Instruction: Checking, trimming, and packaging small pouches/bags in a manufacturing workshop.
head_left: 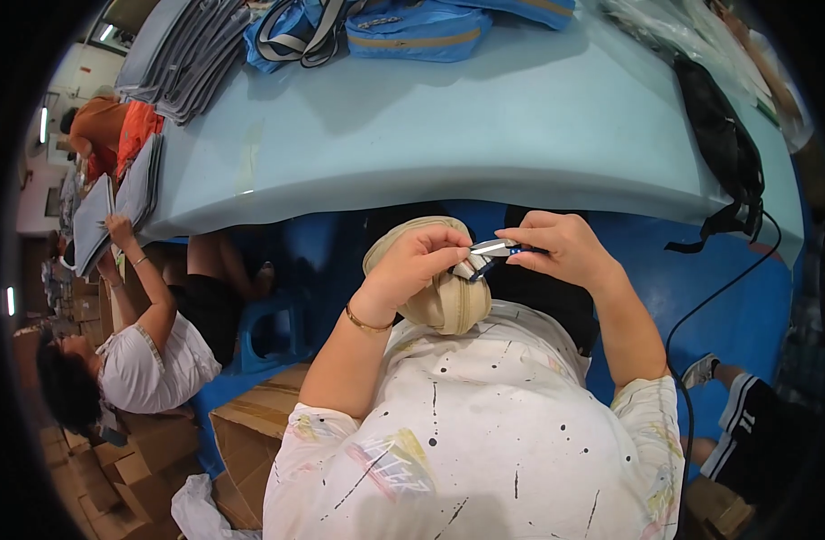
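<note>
A beige zippered bag (457,304) rests in my lap, close against my shirt. The fingers of my left hand (423,261) are pinched on its edge, where a small striped white and dark piece (471,267) shows. Held in my right hand (561,245) is a pair of thread snips (495,247) with metal blades and dark blue handles. The blades reach left to my left fingertips, over the striped piece. What exactly lies between the blades is too small to tell.
Ahead is a pale blue covered table (412,135) with stacked grey pieces (183,58), blue bags (417,34) and a black bag (720,135). A black cord (714,297) hangs at right. A co-worker (151,351) sits at left, near a cardboard box (259,409).
</note>
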The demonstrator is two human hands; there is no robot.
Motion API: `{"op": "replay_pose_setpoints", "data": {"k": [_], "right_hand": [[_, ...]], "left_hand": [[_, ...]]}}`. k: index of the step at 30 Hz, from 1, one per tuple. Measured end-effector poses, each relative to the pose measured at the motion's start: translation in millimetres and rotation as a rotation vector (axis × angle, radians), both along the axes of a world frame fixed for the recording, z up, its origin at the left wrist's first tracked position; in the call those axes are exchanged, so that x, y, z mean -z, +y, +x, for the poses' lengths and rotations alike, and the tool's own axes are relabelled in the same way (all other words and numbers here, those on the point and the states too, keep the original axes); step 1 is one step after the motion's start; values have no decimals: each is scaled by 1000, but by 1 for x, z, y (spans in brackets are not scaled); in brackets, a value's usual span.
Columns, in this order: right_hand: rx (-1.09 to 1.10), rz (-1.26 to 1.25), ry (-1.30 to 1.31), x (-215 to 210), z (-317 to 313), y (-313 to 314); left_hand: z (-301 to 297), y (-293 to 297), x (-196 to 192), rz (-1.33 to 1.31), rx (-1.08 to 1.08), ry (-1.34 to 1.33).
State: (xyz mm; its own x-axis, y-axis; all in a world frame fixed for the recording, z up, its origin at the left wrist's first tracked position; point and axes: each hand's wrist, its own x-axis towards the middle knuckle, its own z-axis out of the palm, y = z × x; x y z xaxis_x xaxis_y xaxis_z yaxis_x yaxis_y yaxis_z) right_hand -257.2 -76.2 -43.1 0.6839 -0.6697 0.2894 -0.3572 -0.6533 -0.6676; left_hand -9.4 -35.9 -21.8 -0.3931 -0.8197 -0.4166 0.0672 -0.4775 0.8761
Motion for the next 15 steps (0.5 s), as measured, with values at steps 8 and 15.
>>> {"op": "replay_pose_setpoints", "data": {"k": [8,15], "right_hand": [[27,-35,-16,0,3,4],[196,-23,-119,16,0,4]], "left_hand": [[4,0,6,2,21,-21],[5,2,6,-22,-41,3]]}}
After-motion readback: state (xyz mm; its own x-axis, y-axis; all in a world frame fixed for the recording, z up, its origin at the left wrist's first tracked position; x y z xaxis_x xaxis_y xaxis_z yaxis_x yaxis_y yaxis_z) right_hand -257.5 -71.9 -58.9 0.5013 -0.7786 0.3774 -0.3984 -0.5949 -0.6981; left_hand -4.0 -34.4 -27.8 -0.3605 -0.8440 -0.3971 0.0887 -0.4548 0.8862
